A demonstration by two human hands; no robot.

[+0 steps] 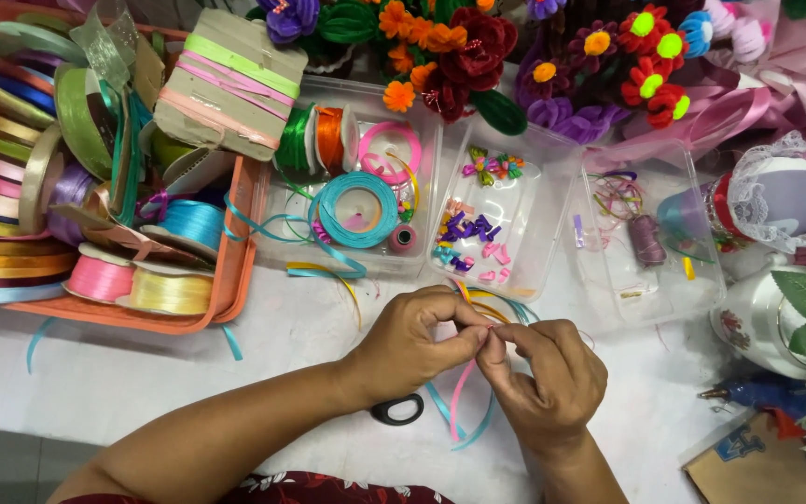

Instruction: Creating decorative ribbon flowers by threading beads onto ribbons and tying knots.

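My left hand (417, 341) and my right hand (548, 378) meet above the white table (142, 383), fingertips pinched together on a small piece of pink ribbon (492, 343). Loose pink and teal ribbon strands (464, 411) trail down beneath both hands. A black scissors handle (396, 409) pokes out under my left wrist. Just beyond my fingers stands a clear tray (538, 243) of tiny finished ribbon bows.
An orange basket (235, 271) of ribbon spools sits at the left. Clear trays hold a teal ribbon roll (358, 208) and a thread spool (647, 239). Pipe-cleaner flowers (459, 47) line the back. A white vase (757, 317) and a blue glue gun (762, 392) lie at right.
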